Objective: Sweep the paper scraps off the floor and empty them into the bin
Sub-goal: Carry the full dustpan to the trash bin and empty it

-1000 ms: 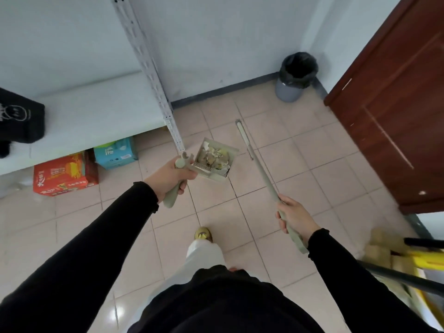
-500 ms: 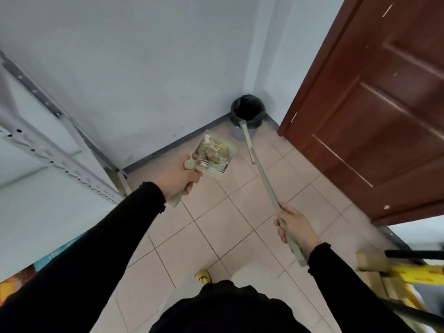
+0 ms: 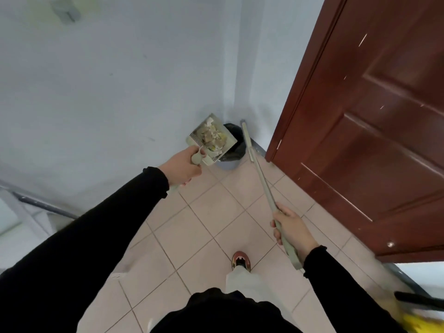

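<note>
The person stands on a floor of pale beige square tiles [image 3: 192, 236], both arms out in black long sleeves. The left hand [image 3: 183, 165] is wrapped in a fist around the short grey-green handle of a pale green plastic dustpan [image 3: 211, 140], holding it up just ahead of the hand with its comb-toothed edge nearest the knuckles. A heap of crumpled white and yellowish paper scraps [image 3: 215, 138] lies inside the pan, against its back wall. Just beyond the pan, and partly hidden by it, a small round grey bin with a black plastic liner [image 3: 236, 147] stands on the tiles in the corner where the light blue-grey wall [image 3: 108, 80] meets the door frame; the pan overlaps the bin's near left rim in this view, though I cannot tell how high above it the pan is. The right hand [image 3: 292, 230] is closed around the lower part of a long, flat grey-green broom handle [image 3: 260, 174], which slants forward and to the left from the hand so that its far end reaches up beside the bin's right side. To the right of that hand stands a dark reddish-brown panelled wooden door [image 3: 372, 128]. Below and between the hands, one foot in a red and white shoe [image 3: 241, 259] rests on the tiles under a light-coloured trouser leg.
</note>
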A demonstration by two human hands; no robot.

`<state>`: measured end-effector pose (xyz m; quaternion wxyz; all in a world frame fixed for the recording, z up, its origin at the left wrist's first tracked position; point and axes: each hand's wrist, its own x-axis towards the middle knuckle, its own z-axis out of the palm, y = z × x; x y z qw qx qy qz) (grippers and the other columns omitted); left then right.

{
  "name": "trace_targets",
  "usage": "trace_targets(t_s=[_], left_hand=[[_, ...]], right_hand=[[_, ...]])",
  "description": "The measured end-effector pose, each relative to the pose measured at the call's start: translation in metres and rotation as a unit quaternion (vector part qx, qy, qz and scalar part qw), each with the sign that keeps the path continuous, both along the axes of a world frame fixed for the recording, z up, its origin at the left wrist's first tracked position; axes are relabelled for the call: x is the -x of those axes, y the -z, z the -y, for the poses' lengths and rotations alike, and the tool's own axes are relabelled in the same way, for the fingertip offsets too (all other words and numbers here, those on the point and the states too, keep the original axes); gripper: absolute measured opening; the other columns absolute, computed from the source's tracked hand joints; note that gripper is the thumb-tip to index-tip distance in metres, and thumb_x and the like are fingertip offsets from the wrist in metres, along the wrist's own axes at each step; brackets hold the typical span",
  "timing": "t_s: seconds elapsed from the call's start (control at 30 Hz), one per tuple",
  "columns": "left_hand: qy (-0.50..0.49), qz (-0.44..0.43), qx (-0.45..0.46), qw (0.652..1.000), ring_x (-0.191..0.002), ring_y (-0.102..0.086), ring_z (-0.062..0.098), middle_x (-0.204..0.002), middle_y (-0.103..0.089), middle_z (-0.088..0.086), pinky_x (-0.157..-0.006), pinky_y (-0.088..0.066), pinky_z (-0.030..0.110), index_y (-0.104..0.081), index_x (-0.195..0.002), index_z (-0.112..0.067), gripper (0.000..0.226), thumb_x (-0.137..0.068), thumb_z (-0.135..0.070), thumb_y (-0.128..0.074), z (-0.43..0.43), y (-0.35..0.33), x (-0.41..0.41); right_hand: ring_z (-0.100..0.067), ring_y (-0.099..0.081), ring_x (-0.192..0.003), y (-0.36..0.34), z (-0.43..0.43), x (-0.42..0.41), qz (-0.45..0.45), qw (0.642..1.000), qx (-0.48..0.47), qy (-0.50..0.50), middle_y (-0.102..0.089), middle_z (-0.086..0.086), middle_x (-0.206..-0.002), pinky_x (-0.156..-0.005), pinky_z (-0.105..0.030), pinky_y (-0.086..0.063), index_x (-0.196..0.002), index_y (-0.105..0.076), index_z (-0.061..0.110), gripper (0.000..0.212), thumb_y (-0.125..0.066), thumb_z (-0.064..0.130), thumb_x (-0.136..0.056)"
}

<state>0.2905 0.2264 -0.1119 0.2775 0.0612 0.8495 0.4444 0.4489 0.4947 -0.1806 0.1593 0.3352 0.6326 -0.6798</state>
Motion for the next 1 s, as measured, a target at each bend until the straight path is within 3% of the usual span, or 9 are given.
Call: trace_targets(t_s=[0.1,0.2,0.4,0.57,0.67,0.77,0.83,1.0], left_hand=[[0.068,-0.046,0.112,0.990,-0.069,-0.052,0.025,-0.085,-0.054,0.006,-0.053,-0.041,0.029,-0.050,-0.118,-0.019,0.036,-0.088,0.000,-0.055,-0.040,0.004,0.041],[0.123,-0.069,0.228,0.963,-0.089,-0.060,0.028,-0.102,-0.062,0.009,-0.070,-0.049,0.035,-0.047,-0.128,-0.018,0.045,-0.087,-0.003,-0.054,-0.068,0.015,0.071],[0.230,-0.093,0.368,0.896,-0.081,-0.054,0.022,-0.099,-0.055,0.003,-0.054,-0.034,0.025,-0.049,-0.124,-0.017,0.038,-0.089,0.000,-0.050,-0.098,0.051,0.090],[0.240,-0.079,0.411,0.876,-0.067,-0.050,0.018,-0.096,-0.051,0.003,-0.058,-0.040,0.029,-0.052,-0.127,-0.013,0.029,-0.097,-0.012,-0.054,-0.108,0.096,0.082],[0.246,-0.069,0.425,0.868,-0.078,-0.056,0.023,-0.086,-0.051,0.000,-0.073,-0.050,0.039,-0.057,-0.123,-0.010,0.031,-0.102,-0.029,-0.045,-0.107,0.120,0.076],[0.264,-0.055,0.453,0.850,-0.083,-0.057,0.025,-0.110,-0.054,0.004,-0.066,-0.046,0.035,-0.052,-0.127,-0.012,0.027,-0.101,-0.018,-0.048,-0.105,0.127,0.067],[0.281,-0.052,0.472,0.834,-0.085,-0.055,0.025,-0.109,-0.054,0.004,-0.057,-0.036,0.030,-0.051,-0.130,-0.010,0.029,-0.103,-0.017,-0.042,-0.106,0.125,0.064],[0.254,-0.035,0.515,0.818,-0.066,-0.046,0.021,-0.135,-0.049,0.003,-0.056,-0.032,0.033,-0.047,-0.139,-0.016,0.044,-0.096,-0.005,-0.044,-0.103,0.128,0.058]], right_hand=[[-0.010,-0.041,-0.037,0.002,-0.030,0.044,0.008,1.000,0.000,-0.019,-0.046,-0.006,-0.071,-0.035,-0.018,-0.033,-0.141,-0.048,0.022,0.043,-0.041,0.009,-0.101],[-0.010,-0.040,-0.040,0.002,-0.049,0.078,0.021,0.999,0.007,-0.032,-0.046,-0.005,-0.071,-0.037,-0.018,-0.033,-0.140,-0.048,0.024,0.042,-0.040,0.010,-0.101],[-0.010,-0.039,-0.039,0.010,-0.059,0.125,0.037,0.999,0.016,-0.031,-0.045,-0.005,-0.069,-0.037,-0.019,-0.032,-0.145,-0.044,0.024,0.047,-0.038,0.008,-0.101],[-0.009,-0.038,-0.036,0.013,-0.055,0.147,0.039,0.999,0.034,-0.018,-0.044,-0.006,-0.069,-0.035,-0.018,-0.031,-0.141,-0.047,0.021,0.044,-0.038,0.006,-0.100],[-0.009,-0.038,-0.038,0.013,-0.053,0.153,0.041,0.998,0.041,-0.014,-0.044,-0.007,-0.071,-0.036,-0.018,-0.031,-0.137,-0.048,0.024,0.042,-0.039,0.007,-0.101],[-0.009,-0.039,-0.039,0.014,-0.051,0.158,0.041,0.998,0.044,-0.010,-0.045,-0.007,-0.072,-0.036,-0.019,-0.032,-0.136,-0.049,0.025,0.041,-0.039,0.007,-0.101],[-0.008,-0.039,-0.038,0.016,-0.051,0.162,0.048,0.998,0.044,-0.008,-0.045,-0.007,-0.071,-0.036,-0.019,-0.032,-0.136,-0.049,0.024,0.040,-0.039,0.007,-0.101],[-0.009,-0.040,-0.038,0.020,-0.051,0.163,0.071,0.997,0.040,-0.009,-0.047,-0.006,-0.071,-0.037,-0.018,-0.033,-0.143,-0.047,0.022,0.043,-0.041,0.010,-0.101]])
